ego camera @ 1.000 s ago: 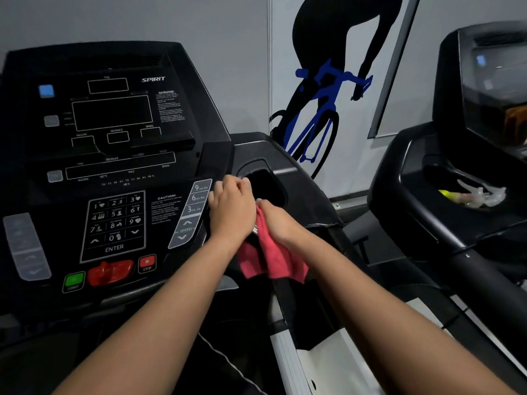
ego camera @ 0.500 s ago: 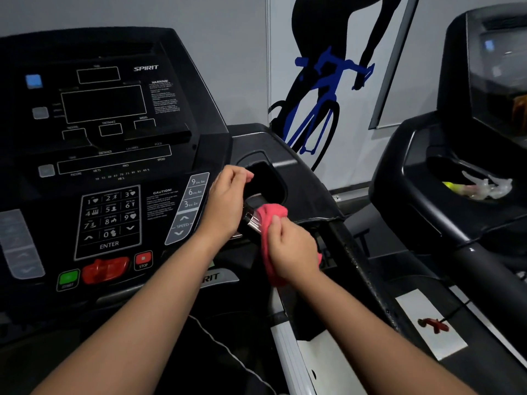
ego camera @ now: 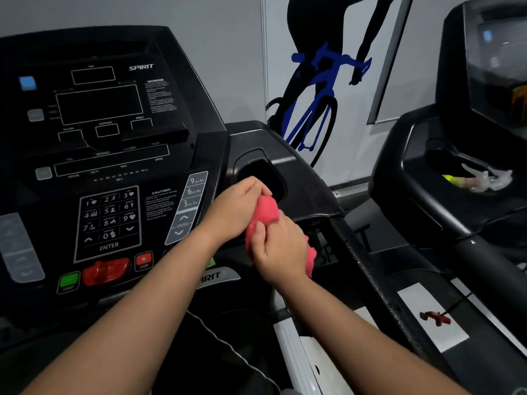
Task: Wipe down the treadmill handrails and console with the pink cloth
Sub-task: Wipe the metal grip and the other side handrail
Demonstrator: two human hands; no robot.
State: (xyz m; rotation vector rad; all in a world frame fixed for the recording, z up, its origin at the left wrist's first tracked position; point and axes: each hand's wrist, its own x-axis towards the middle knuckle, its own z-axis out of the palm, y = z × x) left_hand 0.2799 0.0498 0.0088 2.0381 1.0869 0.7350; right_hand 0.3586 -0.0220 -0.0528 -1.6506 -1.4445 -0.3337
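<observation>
— Where's the pink cloth [ego camera: 266, 210]?
— Bunched up just right of the console [ego camera: 114, 166], below the cup holder [ego camera: 265, 178]. The left hand [ego camera: 236, 212] pinches its top; the right hand [ego camera: 281, 252] grips the lower part.

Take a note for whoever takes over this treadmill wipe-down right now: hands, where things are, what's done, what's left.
Left hand grips the top of the bunched pink cloth.
Right hand grips its lower part.
The cloth is between both hands, in front of the dark cup-holder recess, right of the black treadmill console keypad.
Done: cannot tell; no wiped area shows.
Left: console, black right-side handrail, and the other rail, out of view.
</observation>
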